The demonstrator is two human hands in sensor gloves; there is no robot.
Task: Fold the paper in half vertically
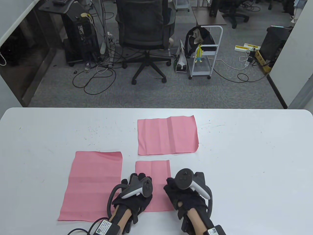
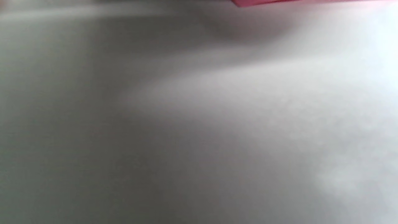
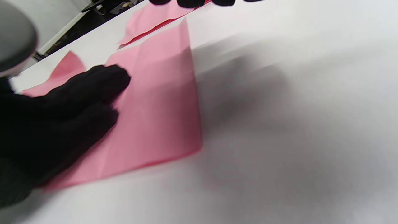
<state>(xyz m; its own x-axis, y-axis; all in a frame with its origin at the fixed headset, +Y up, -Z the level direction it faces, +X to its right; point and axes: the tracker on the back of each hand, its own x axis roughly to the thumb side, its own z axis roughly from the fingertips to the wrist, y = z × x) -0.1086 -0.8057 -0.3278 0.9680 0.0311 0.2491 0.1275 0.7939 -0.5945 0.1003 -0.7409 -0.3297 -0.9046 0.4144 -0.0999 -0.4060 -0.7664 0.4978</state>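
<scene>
Hands: left hand (image 1: 133,193) flat on folded pink paper (image 1: 153,173), right hand (image 1: 187,195) beside

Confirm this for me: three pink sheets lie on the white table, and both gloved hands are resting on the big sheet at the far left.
Not quite. In the table view, the left hand and right hand flank the small narrow sheet in the middle; the left rests on it. The big left sheet lies untouched. Three pink sheets on the white table is correct.

Three papers (image 1: 152,186) on table (image 1: 244,159)
</scene>
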